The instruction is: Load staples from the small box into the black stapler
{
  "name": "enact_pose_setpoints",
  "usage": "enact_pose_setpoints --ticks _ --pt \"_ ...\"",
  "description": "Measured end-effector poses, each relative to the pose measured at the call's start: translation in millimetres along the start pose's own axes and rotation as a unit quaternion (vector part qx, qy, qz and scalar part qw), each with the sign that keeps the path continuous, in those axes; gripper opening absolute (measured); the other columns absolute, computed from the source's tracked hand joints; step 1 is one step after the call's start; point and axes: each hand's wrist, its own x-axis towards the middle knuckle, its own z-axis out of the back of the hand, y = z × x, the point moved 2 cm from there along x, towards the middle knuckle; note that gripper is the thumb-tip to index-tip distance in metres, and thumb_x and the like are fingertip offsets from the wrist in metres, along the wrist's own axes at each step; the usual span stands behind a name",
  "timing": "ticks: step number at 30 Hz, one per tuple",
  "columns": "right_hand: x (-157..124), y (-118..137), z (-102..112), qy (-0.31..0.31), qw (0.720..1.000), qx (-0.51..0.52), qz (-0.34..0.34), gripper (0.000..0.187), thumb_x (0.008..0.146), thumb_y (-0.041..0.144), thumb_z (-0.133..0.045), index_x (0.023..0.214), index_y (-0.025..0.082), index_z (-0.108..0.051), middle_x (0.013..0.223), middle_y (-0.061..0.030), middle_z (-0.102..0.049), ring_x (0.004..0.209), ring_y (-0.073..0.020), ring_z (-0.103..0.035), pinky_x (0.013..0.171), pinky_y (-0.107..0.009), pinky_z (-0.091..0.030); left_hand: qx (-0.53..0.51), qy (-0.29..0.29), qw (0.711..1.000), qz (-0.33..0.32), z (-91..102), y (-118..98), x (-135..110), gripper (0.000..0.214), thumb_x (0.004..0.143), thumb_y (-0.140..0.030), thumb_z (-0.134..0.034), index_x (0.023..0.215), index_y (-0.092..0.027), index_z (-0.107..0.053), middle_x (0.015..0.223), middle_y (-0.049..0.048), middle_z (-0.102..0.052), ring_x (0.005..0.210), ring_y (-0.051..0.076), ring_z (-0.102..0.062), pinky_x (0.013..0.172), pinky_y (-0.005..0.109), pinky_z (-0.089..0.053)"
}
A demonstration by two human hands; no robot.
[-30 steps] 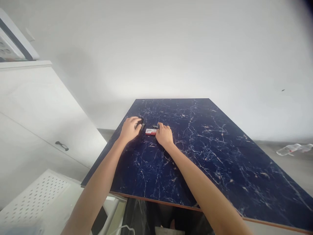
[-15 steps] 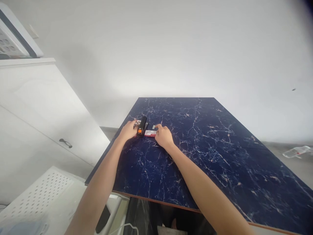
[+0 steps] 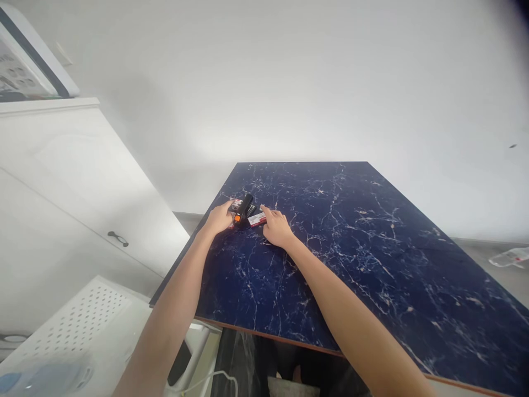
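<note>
A dark blue marbled table (image 3: 351, 259) fills the middle of the view. Near its far left corner a black stapler (image 3: 243, 210) with an orange end stands tipped up. My left hand (image 3: 219, 218) is closed around the stapler's left side and holds it. Just right of the stapler lies a small red and white box (image 3: 257, 220). My right hand (image 3: 276, 227) rests on the table with its fingers curled over the box's right end, touching it. Another small red and white piece (image 3: 235, 204) shows behind the stapler, by my left fingertips.
A white cabinet (image 3: 74, 193) with a dark handle (image 3: 118, 239) stands to the left of the table. A white perforated surface (image 3: 78, 325) lies at the lower left. A clear plastic bottle (image 3: 510, 256) lies on the floor at the far right.
My left hand slid off the top of the stapler to its left side, and the stapler now stands tipped up with its orange end showing. My right hand stayed by the box.
</note>
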Motion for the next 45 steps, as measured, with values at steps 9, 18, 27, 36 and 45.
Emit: enact_pose_setpoints --ticks 9,18,27,36,45 --pt "12 1 4 0.004 0.999 0.054 -0.003 0.079 0.083 0.028 -0.055 0.158 0.013 -0.036 0.156 -0.0161 -0.049 0.142 -0.0367 -0.041 0.114 -0.051 -0.033 -0.064 0.019 0.997 -0.027 -7.0 -7 0 0.051 0.095 -0.022 -0.047 0.144 -0.031 -0.059 0.131 0.0037 -0.072 0.125 0.028 -0.065 0.104 0.036 -0.05" --pt "15 -4 6 -0.018 0.992 0.123 -0.016 0.075 0.081 0.02 -0.055 0.154 0.012 -0.04 0.138 -0.0127 -0.066 0.131 -0.0307 -0.049 0.11 -0.042 -0.037 -0.062 -0.069 0.992 -0.081 -4.8 -14 1 0.041 0.103 -0.033 -0.041 0.132 -0.019 -0.066 0.142 0.0105 -0.062 0.133 0.026 -0.056 0.117 0.041 -0.039" --pt "11 3 7 -0.082 0.995 0.037 0.034 0.026 0.08 0.024 -0.056 0.103 0.019 -0.067 0.097 -0.0085 -0.073 0.09 -0.0256 -0.063 0.085 -0.035 -0.044 -0.071 0.054 0.983 -0.159 4.7 -36 -13 0.043 0.084 -0.035 -0.07 0.125 -0.024 -0.066 0.143 0.0095 -0.058 0.138 0.033 -0.05 0.113 0.044 -0.045" --pt "6 12 13 -0.017 0.994 0.092 0.063 0.013 0.081 0.018 -0.056 0.08 0.022 -0.068 0.078 -0.0006 -0.074 0.073 -0.0182 -0.066 0.07 -0.027 -0.041 -0.002 -0.007 0.995 -0.096 5.1 -40 -16 0.037 0.09 -0.04 -0.067 0.123 -0.025 -0.067 0.145 0.0068 -0.06 0.125 0.03 -0.063 0.1 0.039 -0.052" --pt "5 10 10 -0.034 0.994 0.073 0.069 0.027 0.083 0.016 -0.053 0.091 0.025 -0.077 0.088 -0.0007 -0.078 0.08 -0.0197 -0.069 0.078 -0.027 -0.047 0.028 -0.118 0.991 -0.055 15.3 -48 -19 0.034 0.102 -0.04 -0.051 0.126 -0.024 -0.067 0.128 0.0072 -0.07 0.11 0.026 -0.068 0.094 0.034 -0.052"
